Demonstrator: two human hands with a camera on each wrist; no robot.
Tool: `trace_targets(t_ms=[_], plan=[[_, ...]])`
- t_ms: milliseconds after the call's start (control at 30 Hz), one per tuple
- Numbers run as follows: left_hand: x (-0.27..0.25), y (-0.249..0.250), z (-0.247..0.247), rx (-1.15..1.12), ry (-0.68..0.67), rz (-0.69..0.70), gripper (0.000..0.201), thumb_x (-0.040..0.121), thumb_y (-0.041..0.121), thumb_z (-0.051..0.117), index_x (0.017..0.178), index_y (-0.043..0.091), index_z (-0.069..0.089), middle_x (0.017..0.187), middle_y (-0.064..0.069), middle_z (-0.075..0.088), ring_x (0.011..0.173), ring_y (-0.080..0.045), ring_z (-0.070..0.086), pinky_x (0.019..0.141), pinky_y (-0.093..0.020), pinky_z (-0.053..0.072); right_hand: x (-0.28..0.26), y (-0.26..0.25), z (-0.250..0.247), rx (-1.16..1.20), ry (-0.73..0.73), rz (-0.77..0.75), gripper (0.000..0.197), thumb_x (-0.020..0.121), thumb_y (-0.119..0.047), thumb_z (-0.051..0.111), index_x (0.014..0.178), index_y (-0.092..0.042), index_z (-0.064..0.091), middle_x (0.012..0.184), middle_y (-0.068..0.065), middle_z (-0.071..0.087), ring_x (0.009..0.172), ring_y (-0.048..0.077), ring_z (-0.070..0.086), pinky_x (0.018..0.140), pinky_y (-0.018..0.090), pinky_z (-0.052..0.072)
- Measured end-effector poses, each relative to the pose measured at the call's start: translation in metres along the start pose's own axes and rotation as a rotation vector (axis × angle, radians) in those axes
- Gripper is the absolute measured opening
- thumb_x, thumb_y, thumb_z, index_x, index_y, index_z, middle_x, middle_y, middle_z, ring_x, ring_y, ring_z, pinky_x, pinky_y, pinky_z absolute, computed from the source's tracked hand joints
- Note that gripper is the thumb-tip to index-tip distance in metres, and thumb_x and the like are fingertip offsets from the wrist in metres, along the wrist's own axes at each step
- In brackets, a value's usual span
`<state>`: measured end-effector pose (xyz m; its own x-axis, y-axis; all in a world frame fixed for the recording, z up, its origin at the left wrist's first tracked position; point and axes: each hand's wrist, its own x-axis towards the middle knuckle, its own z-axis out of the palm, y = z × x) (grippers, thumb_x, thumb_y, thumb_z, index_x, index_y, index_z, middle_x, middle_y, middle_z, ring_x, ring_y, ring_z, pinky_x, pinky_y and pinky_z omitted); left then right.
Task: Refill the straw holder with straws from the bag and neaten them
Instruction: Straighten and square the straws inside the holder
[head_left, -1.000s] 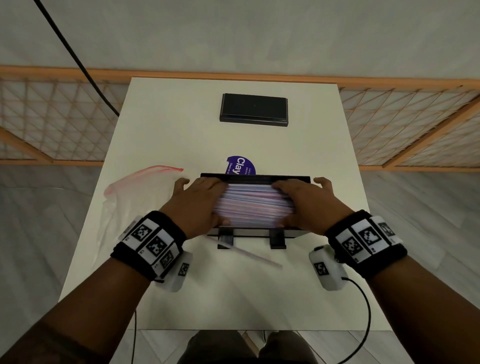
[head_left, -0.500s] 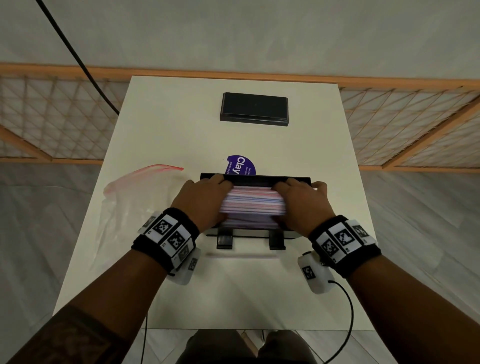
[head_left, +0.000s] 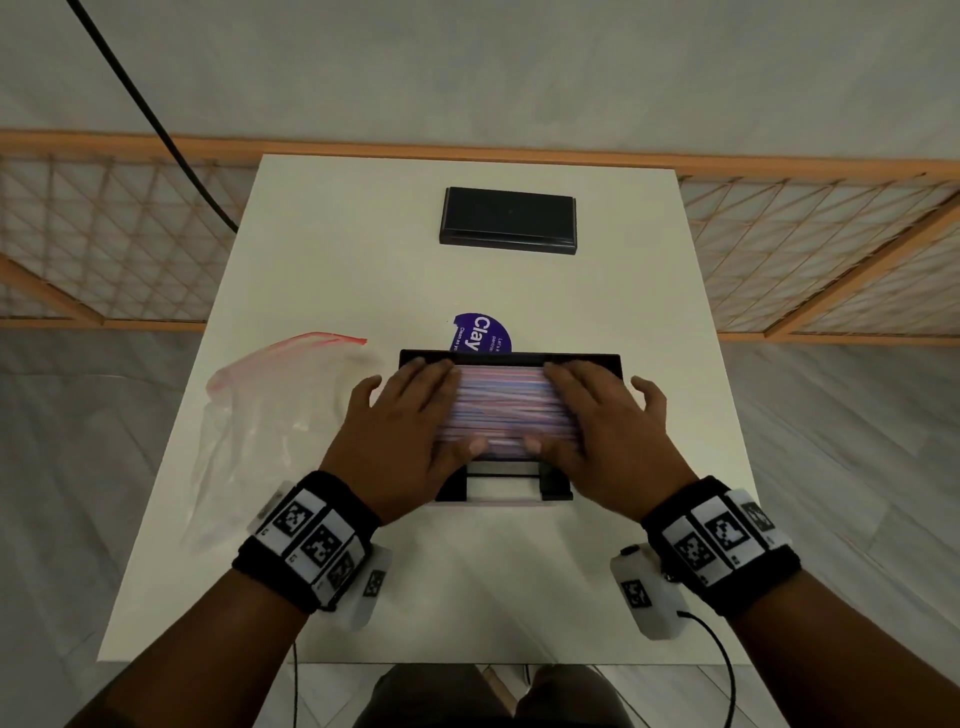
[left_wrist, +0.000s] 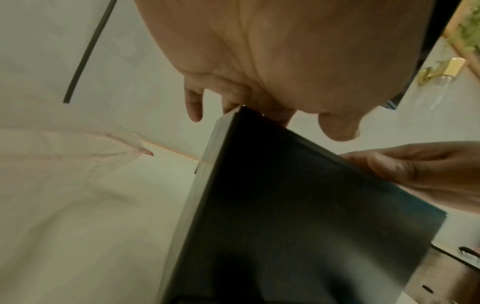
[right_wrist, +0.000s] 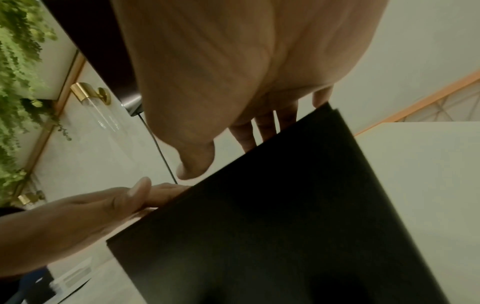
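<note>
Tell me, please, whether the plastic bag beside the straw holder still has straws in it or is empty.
Apparently empty: the plastic bag lies limp on the table, and no straws show through it.

left hand (head_left: 410, 426) flat, right hand (head_left: 597, 426) flat

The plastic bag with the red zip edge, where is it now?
In the head view the plastic bag lies flat on the white table, on the left side, just left of the left hand and the black straw holder.
</note>
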<state>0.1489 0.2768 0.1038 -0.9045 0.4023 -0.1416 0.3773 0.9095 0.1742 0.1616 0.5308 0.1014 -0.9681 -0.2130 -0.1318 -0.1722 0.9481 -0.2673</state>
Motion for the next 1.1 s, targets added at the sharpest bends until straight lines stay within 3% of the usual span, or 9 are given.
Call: trace_targets(t_ms=[167, 300, 400, 500, 667, 767, 867, 1033, 1100], plan=[[-0.007, 0.007, 0.008, 0.062, -0.06, -0.01, 0.096, 0.092, 0.071, -0.008, 0.151, 0.014, 0.04, 0.164, -0.002, 0.032, 0.154, -0.022, 0.027, 0.118, -0.061, 0.021, -0.007, -0.001, 0.011, -0.101, -0.077, -0.022, 0.082, 0.093, -0.073, 0.002, 0.156, -0.03, 0.03, 0.165, -0.002, 0.03, 0.153, 0.016, 0.025, 0.117, 0.057, 0.013], [-0.016, 0.007, -0.003, -0.026, 0.101, -0.032, 0.074, 0.1, 0.06, 0.008, 0.144, 0.018, 0.051, 0.159, 0.001, 0.042, 0.15, -0.021, 0.035, 0.116, -0.055, 0.025, -0.015, -0.003, -0.007, 0.049, 0.19, -0.043, 0.053, 0.097, -0.055, 0.041, 0.137, -0.023, 0.056, 0.144, -0.002, 0.058, 0.138, 0.016, 0.05, 0.112, 0.052, 0.025], [-0.041, -0.003, -0.003, -0.173, 0.42, -0.077, 0.04, 0.099, 0.037, 0.039, 0.116, 0.018, 0.07, 0.13, -0.001, 0.067, 0.126, -0.025, 0.057, 0.1, -0.046, 0.041, -0.04, -0.007, -0.02, 0.213, 0.421, -0.185, 0.018, 0.093, -0.026, 0.062, 0.107, -0.021, 0.072, 0.108, -0.007, 0.074, 0.095, 0.013, 0.068, 0.09, 0.037, 0.044], [-0.077, -0.009, 0.021, -0.194, 0.461, 0.022, 0.026, 0.093, 0.027, 0.05, 0.095, 0.015, 0.072, 0.098, -0.002, 0.07, 0.092, -0.026, 0.063, 0.079, -0.037, 0.044, -0.068, -0.015, -0.008, 0.259, 0.192, -0.219, 0.017, 0.097, -0.029, 0.058, 0.105, -0.026, 0.072, 0.094, -0.01, 0.074, 0.077, 0.01, 0.066, 0.072, 0.027, 0.054], [-0.098, -0.017, 0.09, -0.199, 0.05, -0.061, 0.039, 0.091, 0.044, 0.047, 0.111, 0.024, 0.074, 0.074, 0.013, 0.062, 0.062, -0.011, 0.062, 0.057, -0.024, 0.047, -0.065, -0.01, 0.06, -0.012, -0.444, 0.007, 0.051, 0.104, -0.045, 0.039, 0.154, -0.035, 0.032, 0.118, -0.003, 0.071, 0.102, 0.021, 0.07, 0.087, 0.033, 0.055], [-0.085, -0.019, 0.112, -0.174, -0.053, -0.166, 0.051, 0.091, 0.049, 0.043, 0.132, 0.028, 0.063, 0.079, 0.011, 0.066, 0.064, -0.013, 0.067, 0.055, -0.028, 0.054, -0.049, -0.008, 0.087, -0.085, -0.503, 0.028, 0.061, 0.106, -0.041, 0.035, 0.161, -0.032, 0.009, 0.118, 0.006, 0.069, 0.103, 0.028, 0.068, 0.084, 0.037, 0.053], [-0.07, -0.018, 0.121, -0.203, -0.119, -0.226, 0.048, 0.096, 0.041, 0.049, 0.143, 0.03, 0.051, 0.103, 0.003, 0.071, 0.084, -0.023, 0.072, 0.069, -0.033, 0.055, -0.043, -0.014, 0.102, -0.151, -0.532, 0.047, 0.063, 0.107, -0.035, 0.035, 0.162, -0.025, 0.005, 0.118, 0.009, 0.069, 0.103, 0.03, 0.067, 0.084, 0.039, 0.053], [-0.064, -0.019, 0.122, -0.23, -0.087, -0.207, 0.032, 0.091, 0.041, 0.046, 0.108, 0.031, 0.071, 0.097, 0.005, 0.073, 0.077, -0.026, 0.075, 0.061, -0.035, 0.058, -0.046, -0.018, 0.109, -0.135, -0.499, 0.06, 0.037, 0.105, -0.026, 0.041, 0.141, -0.015, 0.039, 0.105, 0.007, 0.073, 0.091, 0.032, 0.071, 0.067, 0.034, 0.045], [-0.073, -0.018, 0.11, -0.242, -0.151, -0.147, 0.024, 0.091, 0.037, 0.056, 0.109, 0.032, 0.071, 0.099, 0.008, 0.073, 0.078, -0.022, 0.074, 0.064, -0.034, 0.059, -0.054, -0.019, 0.095, -0.13, -0.511, 0.051, 0.027, 0.105, -0.029, 0.04, 0.128, -0.018, 0.048, 0.101, 0.005, 0.073, 0.082, 0.03, 0.069, 0.065, 0.033, 0.044]])
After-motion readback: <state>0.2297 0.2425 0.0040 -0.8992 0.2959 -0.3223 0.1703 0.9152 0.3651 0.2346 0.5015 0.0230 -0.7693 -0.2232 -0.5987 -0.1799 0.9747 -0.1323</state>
